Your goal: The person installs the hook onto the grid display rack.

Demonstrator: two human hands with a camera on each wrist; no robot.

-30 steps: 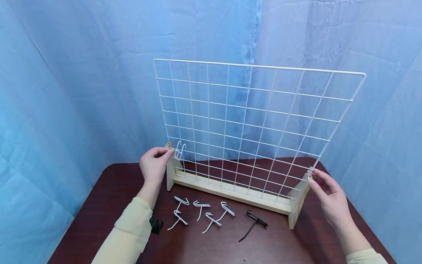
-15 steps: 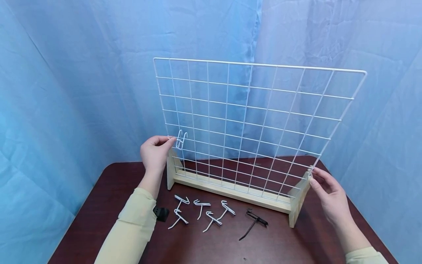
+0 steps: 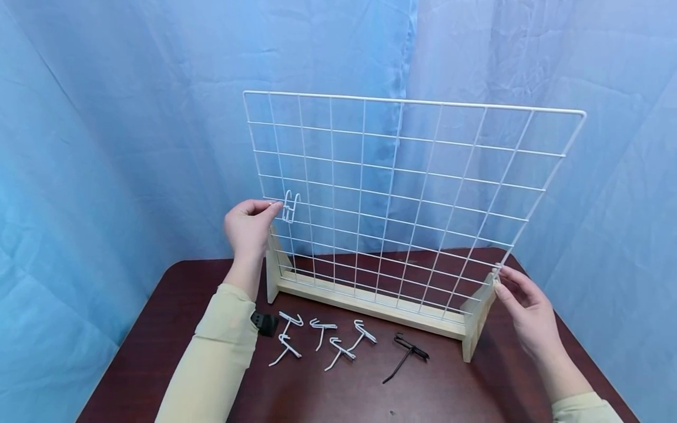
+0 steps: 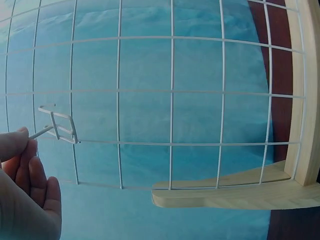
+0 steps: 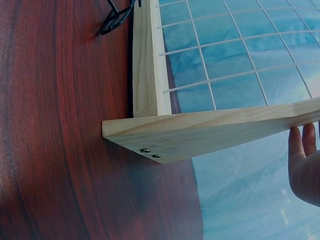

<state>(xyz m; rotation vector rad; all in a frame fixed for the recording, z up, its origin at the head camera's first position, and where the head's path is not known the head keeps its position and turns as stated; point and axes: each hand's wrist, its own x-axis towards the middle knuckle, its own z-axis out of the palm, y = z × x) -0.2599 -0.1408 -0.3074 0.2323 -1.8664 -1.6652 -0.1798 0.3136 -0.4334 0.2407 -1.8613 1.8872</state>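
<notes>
My left hand (image 3: pixel 248 228) pinches the prong of a white wire display hook (image 3: pixel 289 207) between thumb and fingertips. The hook's two bent ends point up, close to the left side of the white wire grid (image 3: pixel 382 232); whether they touch a wire I cannot tell. In the left wrist view the same hook (image 4: pixel 62 127) appears beside the grid's wires. The grid stands upright in a pale wooden stand (image 3: pixel 370 305). At its right end, my right hand (image 3: pixel 533 317) grips the top of the wooden side panel (image 5: pixel 210 135), near the grid's edge.
Several white hooks (image 3: pixel 321 329) lie in front of the stand on the dark red-brown table (image 3: pixel 174 329). A black hook (image 3: pixel 408 352) lies to their right. Blue curtains (image 3: pixel 158 147) hang behind and at both sides. A black device is on the left wrist (image 3: pixel 264 324).
My left hand has risen along the grid's left side, carrying the white hook up past a couple of wire rows. The right hand keeps its place on the stand.
</notes>
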